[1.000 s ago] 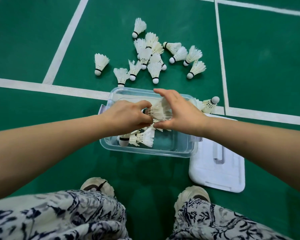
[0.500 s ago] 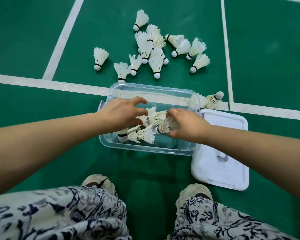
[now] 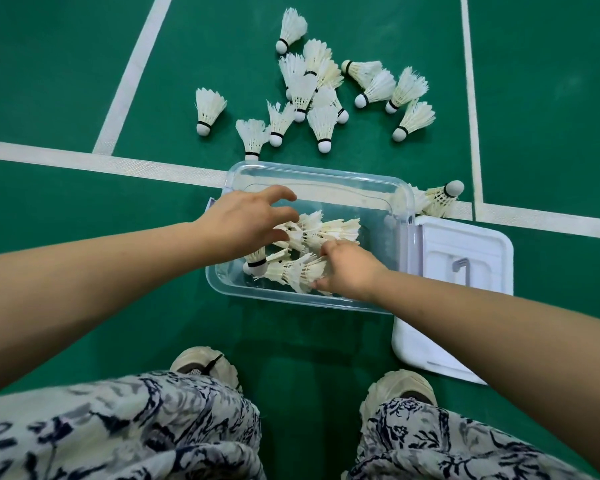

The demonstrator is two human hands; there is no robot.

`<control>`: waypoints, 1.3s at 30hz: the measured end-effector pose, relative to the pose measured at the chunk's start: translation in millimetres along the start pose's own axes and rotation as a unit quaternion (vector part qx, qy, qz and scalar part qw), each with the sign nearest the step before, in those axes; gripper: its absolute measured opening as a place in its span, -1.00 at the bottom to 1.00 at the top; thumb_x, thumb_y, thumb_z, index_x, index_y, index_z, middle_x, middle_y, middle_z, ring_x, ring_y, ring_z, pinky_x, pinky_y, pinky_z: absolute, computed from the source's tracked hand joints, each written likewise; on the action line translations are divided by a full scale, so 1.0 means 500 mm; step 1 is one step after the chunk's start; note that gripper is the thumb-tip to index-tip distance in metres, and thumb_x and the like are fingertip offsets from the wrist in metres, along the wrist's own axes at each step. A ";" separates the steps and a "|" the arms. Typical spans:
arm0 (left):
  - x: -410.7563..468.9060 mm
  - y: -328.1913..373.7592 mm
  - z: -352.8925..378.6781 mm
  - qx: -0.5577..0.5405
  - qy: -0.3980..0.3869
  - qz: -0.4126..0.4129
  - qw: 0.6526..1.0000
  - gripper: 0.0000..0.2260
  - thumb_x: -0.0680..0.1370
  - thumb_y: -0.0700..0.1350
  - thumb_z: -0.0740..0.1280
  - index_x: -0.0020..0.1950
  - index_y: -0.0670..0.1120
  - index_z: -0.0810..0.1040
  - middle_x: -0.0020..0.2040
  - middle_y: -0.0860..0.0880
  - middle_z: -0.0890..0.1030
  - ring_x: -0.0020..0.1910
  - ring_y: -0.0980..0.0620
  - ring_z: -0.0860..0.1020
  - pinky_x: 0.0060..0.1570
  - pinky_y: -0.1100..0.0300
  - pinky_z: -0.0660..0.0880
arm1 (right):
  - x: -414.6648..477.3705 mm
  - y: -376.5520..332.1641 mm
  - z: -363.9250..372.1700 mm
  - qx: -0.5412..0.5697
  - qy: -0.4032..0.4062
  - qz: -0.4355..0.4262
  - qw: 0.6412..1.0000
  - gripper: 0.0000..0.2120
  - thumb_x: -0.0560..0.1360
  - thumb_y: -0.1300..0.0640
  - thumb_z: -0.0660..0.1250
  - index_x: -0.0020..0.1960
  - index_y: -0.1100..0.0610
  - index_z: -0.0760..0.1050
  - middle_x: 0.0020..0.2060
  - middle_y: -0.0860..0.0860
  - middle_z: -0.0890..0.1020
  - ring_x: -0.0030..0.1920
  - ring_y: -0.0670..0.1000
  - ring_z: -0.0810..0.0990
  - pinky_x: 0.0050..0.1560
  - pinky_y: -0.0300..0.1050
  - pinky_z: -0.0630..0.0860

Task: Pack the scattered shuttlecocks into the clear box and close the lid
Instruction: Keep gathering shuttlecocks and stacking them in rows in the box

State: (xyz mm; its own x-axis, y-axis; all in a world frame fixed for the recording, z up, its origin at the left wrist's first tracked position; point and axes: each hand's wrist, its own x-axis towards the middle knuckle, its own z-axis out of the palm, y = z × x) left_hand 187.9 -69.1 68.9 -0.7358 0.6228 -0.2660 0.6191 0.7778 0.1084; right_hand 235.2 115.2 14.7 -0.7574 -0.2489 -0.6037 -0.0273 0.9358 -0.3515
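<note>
The clear box [image 3: 357,183] stands open on the green floor, with several white shuttlecocks [image 3: 329,230] lying in it. My left hand [image 3: 246,220] hovers over the box's left side, fingers spread and holding nothing, fingertips just above the feathers. My right hand [image 3: 349,271] reaches down into the box near its front wall; its curled fingers and thumb pinch the feather end of a shuttlecock [image 3: 288,271] lying on the bottom. Several more scattered shuttlecocks [image 3: 302,88] lie on the floor beyond the box. The white lid [image 3: 465,244] lies flat to the box's right.
One shuttlecock [image 3: 442,199] rests against the box's far right corner on a white court line [image 3: 101,164]. My shoes [image 3: 205,365] and patterned trouser legs [image 3: 118,427] are just in front of the box.
My right hand went down into the box with a shuttlecock and now sits low by the front wall. My left hand let go of the feathers and spread its fingers.
</note>
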 end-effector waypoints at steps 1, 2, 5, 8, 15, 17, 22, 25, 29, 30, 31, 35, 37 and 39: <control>0.000 0.000 0.000 -0.001 0.003 0.001 1.000 -0.69 0.56 0.05 0.22 0.28 0.04 0.45 0.44 0.05 0.27 0.02 -0.14 0.56 -0.12 0.08 0.41 | 0.003 -0.003 0.001 0.006 -0.004 -0.003 1.000 -0.39 0.43 -0.08 0.40 0.37 0.12 0.31 0.26 0.12 0.47 0.25 0.13 0.45 0.20 -0.09 0.41; 0.001 0.000 -0.001 -0.002 0.006 0.001 1.000 -0.69 0.56 0.05 0.22 0.28 0.04 0.45 0.44 0.04 0.28 0.01 -0.15 0.56 -0.14 0.09 0.40 | 0.007 -0.006 0.001 0.010 -0.007 -0.004 1.000 -0.38 0.43 -0.08 0.40 0.39 0.12 0.30 0.26 0.12 0.48 0.25 0.14 0.46 0.19 -0.09 0.41; -0.001 -0.003 -0.001 -0.013 0.018 0.005 1.000 -0.70 0.55 0.04 0.25 0.26 0.02 0.48 0.42 0.01 0.31 -0.03 -0.17 0.57 -0.16 0.07 0.41 | 0.022 -0.017 0.005 0.014 -0.011 0.004 1.000 -0.40 0.44 -0.10 0.38 0.38 0.12 0.30 0.22 0.12 0.52 0.22 0.16 0.49 0.15 -0.06 0.44; -0.004 -0.007 -0.001 -0.023 0.023 0.005 0.999 -0.71 0.54 0.02 0.26 0.24 0.00 0.49 0.42 0.00 0.33 -0.05 -0.18 0.57 -0.15 0.03 0.43 | 0.032 -0.023 0.014 0.009 -0.014 0.014 1.000 -0.42 0.43 -0.10 0.38 0.35 0.13 0.31 0.19 0.12 0.54 0.18 0.17 0.51 0.13 -0.04 0.48; -0.003 -0.007 -0.003 -0.043 0.032 -0.002 0.999 -0.69 0.54 0.00 0.27 0.27 -0.01 0.47 0.41 0.00 0.33 -0.04 -0.17 0.56 -0.10 0.00 0.45 | 0.039 -0.022 0.019 -0.011 -0.009 0.017 1.000 -0.37 0.39 -0.12 0.40 0.35 0.10 0.29 0.17 0.10 0.55 0.15 0.16 0.52 0.09 -0.04 0.50; -0.002 -0.005 -0.004 -0.050 0.033 -0.010 0.998 -0.66 0.54 0.02 0.27 0.31 0.01 0.43 0.41 0.02 0.33 -0.03 -0.15 0.56 -0.08 0.03 0.42 | 0.036 -0.018 0.017 0.017 -0.024 0.013 0.999 -0.35 0.35 -0.14 0.45 0.31 0.09 0.31 0.16 0.08 0.55 0.14 0.15 0.52 0.11 -0.04 0.49; 0.002 0.005 -0.006 -0.105 0.055 -0.019 0.993 -0.55 0.50 -0.02 0.33 0.38 0.03 0.34 0.37 0.02 0.35 0.04 -0.12 0.52 -0.04 0.06 0.40 | 0.006 -0.002 -0.002 0.050 -0.013 0.002 0.999 -0.24 0.29 -0.27 0.44 0.36 0.00 0.28 0.30 -0.01 0.46 0.26 0.06 0.45 0.19 -0.07 0.43; 0.007 0.017 -0.008 -0.136 0.053 -0.021 0.989 -0.47 0.49 -0.05 0.36 0.42 0.05 0.26 0.39 0.00 0.33 0.14 -0.09 0.48 0.05 0.09 0.37 | -0.017 0.005 -0.034 0.062 0.022 -0.016 0.998 -0.23 0.31 -0.27 0.42 0.39 0.00 0.24 0.34 -0.04 0.42 0.26 0.01 0.46 0.19 -0.06 0.43; 0.012 0.042 -0.018 -0.173 0.053 0.007 0.984 -0.38 0.45 -0.11 0.41 0.43 0.09 0.20 0.37 -0.06 0.32 0.17 -0.11 0.45 0.05 0.11 0.33 | -0.033 -0.003 -0.093 0.138 0.072 -0.065 0.986 -0.17 0.29 -0.17 0.49 0.43 -0.02 0.18 0.32 -0.02 0.39 0.09 -0.12 0.43 0.18 -0.15 0.42; 0.013 0.049 -0.021 -0.183 0.058 0.020 0.981 -0.36 0.43 -0.13 0.42 0.39 0.15 0.18 0.36 -0.08 0.33 0.15 -0.12 0.46 0.01 0.14 0.32 | -0.038 -0.009 -0.108 0.155 0.077 -0.081 0.982 -0.17 0.28 -0.13 0.52 0.43 -0.02 0.19 0.31 -0.04 0.39 0.09 -0.15 0.41 0.16 -0.19 0.43; 0.013 0.056 -0.023 -0.195 0.069 0.037 0.978 -0.35 0.41 -0.16 0.44 0.32 0.19 0.13 0.35 -0.11 0.35 0.10 -0.12 0.48 -0.03 0.16 0.31 | -0.044 -0.016 -0.122 0.169 0.078 -0.099 0.977 -0.19 0.27 -0.08 0.54 0.40 -0.04 0.22 0.28 -0.08 0.40 0.08 -0.17 0.42 0.12 -0.23 0.43; 0.014 0.075 -0.019 -0.226 0.159 0.140 0.951 -0.45 0.34 -0.20 0.35 0.23 0.06 0.20 0.27 -0.10 0.38 -0.24 0.19 0.34 -0.25 0.17 0.41 | -0.072 -0.035 -0.156 0.211 0.066 -0.152 0.963 -0.48 0.28 0.18 0.57 0.01 -0.19 0.36 -0.10 -0.30 0.46 -0.24 -0.38 0.49 -0.25 -0.51 0.41; 0.016 0.079 -0.015 -0.227 0.182 0.149 0.945 -0.48 0.33 -0.23 0.33 0.22 0.04 0.23 0.21 0.01 0.30 -0.27 0.16 0.35 -0.29 0.13 0.50 | -0.078 -0.031 -0.157 0.209 0.063 -0.142 0.965 -0.55 0.29 0.19 0.56 -0.01 -0.11 0.38 -0.20 -0.29 0.44 -0.32 -0.35 0.48 -0.33 -0.56 0.36; 0.016 0.086 -0.018 -0.220 0.198 0.145 0.944 -0.50 0.34 -0.22 0.31 0.21 0.03 0.24 0.15 0.03 0.27 -0.30 0.06 0.41 -0.29 0.13 0.51 | -0.078 -0.024 -0.151 0.194 0.062 -0.128 0.971 -0.54 0.28 0.13 0.57 0.04 -0.03 0.38 -0.23 -0.27 0.42 -0.29 -0.30 0.44 -0.33 -0.58 0.33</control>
State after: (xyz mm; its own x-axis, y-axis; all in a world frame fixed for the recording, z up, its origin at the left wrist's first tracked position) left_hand 206.2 -29.6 79.9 -0.6524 0.7296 0.2052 0.6997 0.4757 0.5331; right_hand 215.6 132.4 96.4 -0.8318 -0.4061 -0.3784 0.0050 0.6762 -0.7367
